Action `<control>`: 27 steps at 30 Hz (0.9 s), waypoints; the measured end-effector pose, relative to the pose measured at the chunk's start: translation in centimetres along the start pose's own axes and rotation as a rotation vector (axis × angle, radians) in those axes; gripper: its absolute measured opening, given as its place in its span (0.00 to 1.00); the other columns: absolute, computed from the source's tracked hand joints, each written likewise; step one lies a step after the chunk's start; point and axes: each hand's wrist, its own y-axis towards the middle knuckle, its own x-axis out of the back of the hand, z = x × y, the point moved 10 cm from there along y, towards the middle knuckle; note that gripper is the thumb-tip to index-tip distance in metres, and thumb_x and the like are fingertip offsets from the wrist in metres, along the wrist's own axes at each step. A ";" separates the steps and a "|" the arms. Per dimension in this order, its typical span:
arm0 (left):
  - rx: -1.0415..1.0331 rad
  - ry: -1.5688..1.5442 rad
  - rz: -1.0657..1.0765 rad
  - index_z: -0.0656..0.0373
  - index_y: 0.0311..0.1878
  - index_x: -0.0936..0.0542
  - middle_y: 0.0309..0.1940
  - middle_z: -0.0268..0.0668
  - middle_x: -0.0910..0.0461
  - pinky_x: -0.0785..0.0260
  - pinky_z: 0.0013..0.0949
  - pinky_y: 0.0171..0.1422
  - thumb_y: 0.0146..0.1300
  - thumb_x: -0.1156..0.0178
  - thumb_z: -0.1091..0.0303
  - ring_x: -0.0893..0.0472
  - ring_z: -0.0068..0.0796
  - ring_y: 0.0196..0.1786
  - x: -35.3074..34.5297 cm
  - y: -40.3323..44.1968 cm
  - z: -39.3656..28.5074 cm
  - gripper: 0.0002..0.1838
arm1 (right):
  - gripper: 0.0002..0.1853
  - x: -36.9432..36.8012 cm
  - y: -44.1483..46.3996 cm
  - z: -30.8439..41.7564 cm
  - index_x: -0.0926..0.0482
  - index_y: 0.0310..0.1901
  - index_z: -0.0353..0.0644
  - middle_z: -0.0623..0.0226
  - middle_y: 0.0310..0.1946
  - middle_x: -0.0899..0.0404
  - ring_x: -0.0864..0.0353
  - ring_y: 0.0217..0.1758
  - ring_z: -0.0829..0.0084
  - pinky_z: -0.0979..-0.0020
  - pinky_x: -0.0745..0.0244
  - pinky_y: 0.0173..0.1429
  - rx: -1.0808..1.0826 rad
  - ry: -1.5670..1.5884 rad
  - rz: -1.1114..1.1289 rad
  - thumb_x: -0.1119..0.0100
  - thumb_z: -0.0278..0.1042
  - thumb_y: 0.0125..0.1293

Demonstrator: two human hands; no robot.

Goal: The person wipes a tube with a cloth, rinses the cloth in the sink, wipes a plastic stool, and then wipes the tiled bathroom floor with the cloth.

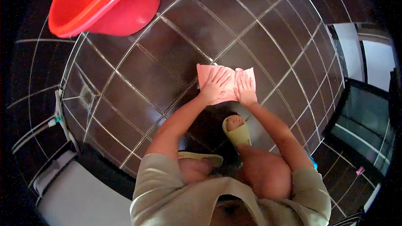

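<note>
A pink cloth (228, 94) lies spread on the dark tiled floor (184, 54). My left hand (215, 86) rests flat on the cloth's left part, fingers spread and pointing away from me. On its right part lies my right hand (245, 88), palm down with the fingers stretched out. The two hands are a short way apart. A small fold of cloth shows near the fingertips of my right hand.
A large red tub (134, 12) stands at the upper left, with a thin dark rod across its rim. My feet in light green slippers (239, 134) are close below the cloth. A drain grate (87, 96) is at the left.
</note>
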 end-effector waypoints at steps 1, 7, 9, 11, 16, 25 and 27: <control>-0.016 0.007 0.006 0.53 0.68 0.38 0.71 0.38 0.46 0.66 0.56 0.74 0.49 0.40 0.45 0.54 0.44 0.75 -0.2 0.2 -0.1 0.43 | 0.34 -0.1 -0.3 -0.1 0.47 0.69 0.37 0.58 0.73 0.57 0.60 0.76 0.58 0.52 0.63 0.75 -0.018 0.002 0.004 0.57 0.49 0.67; -0.058 -0.064 0.070 0.55 0.69 0.40 0.71 0.37 0.47 0.66 0.56 0.74 0.49 0.40 0.47 0.55 0.41 0.75 -0.8 0.6 -0.1 0.44 | 0.35 -0.6 -0.3 0.1 0.48 0.69 0.37 0.58 0.73 0.58 0.62 0.77 0.57 0.49 0.64 0.74 -0.068 0.064 0.018 0.57 0.50 0.67; -0.071 -0.061 0.074 0.57 0.68 0.40 0.71 0.38 0.46 0.66 0.55 0.74 0.50 0.40 0.48 0.55 0.41 0.75 -0.3 0.9 0.0 0.43 | 0.35 -0.2 0.6 0.2 0.49 0.70 0.38 0.58 0.73 0.58 0.62 0.76 0.56 0.49 0.65 0.74 -0.046 0.098 0.001 0.57 0.48 0.67; -0.094 -0.049 0.055 0.60 0.68 0.40 0.71 0.40 0.47 0.65 0.55 0.74 0.51 0.41 0.50 0.54 0.39 0.75 0.5 1.6 0.5 0.42 | 0.35 0.3 2.1 0.6 0.51 0.70 0.36 0.56 0.73 0.58 0.63 0.76 0.55 0.49 0.66 0.74 -0.030 0.099 -0.004 0.58 0.48 0.67; 0.098 -0.069 0.007 0.61 0.68 0.41 0.71 0.42 0.46 0.63 0.51 0.75 0.55 0.44 0.55 0.51 0.38 0.74 -0.3 4.2 4.9 0.39 | 0.35 1.7 8.1 1.1 0.54 0.71 0.37 0.56 0.73 0.57 0.61 0.76 0.56 0.53 0.66 0.75 -0.007 0.152 -0.054 0.58 0.45 0.67; 0.306 0.063 -0.005 0.67 0.70 0.48 0.72 0.47 0.52 0.64 0.49 0.76 0.60 0.53 0.59 0.55 0.41 0.75 0.6 9.1 13.0 0.37 | 0.29 5.9 18.6 -0.1 0.39 0.66 0.43 0.65 0.70 0.46 0.52 0.75 0.64 0.59 0.59 0.75 0.070 0.267 -0.302 0.55 0.42 0.64; 0.340 0.184 0.054 0.67 0.70 0.49 0.72 0.47 0.54 0.66 0.50 0.76 0.61 0.53 0.60 0.57 0.42 0.75 1.8 10.5 14.7 0.37 | 0.28 7.2 20.7 -0.4 0.38 0.65 0.43 0.66 0.70 0.44 0.49 0.73 0.64 0.59 0.57 0.74 0.089 0.306 -0.354 0.55 0.41 0.64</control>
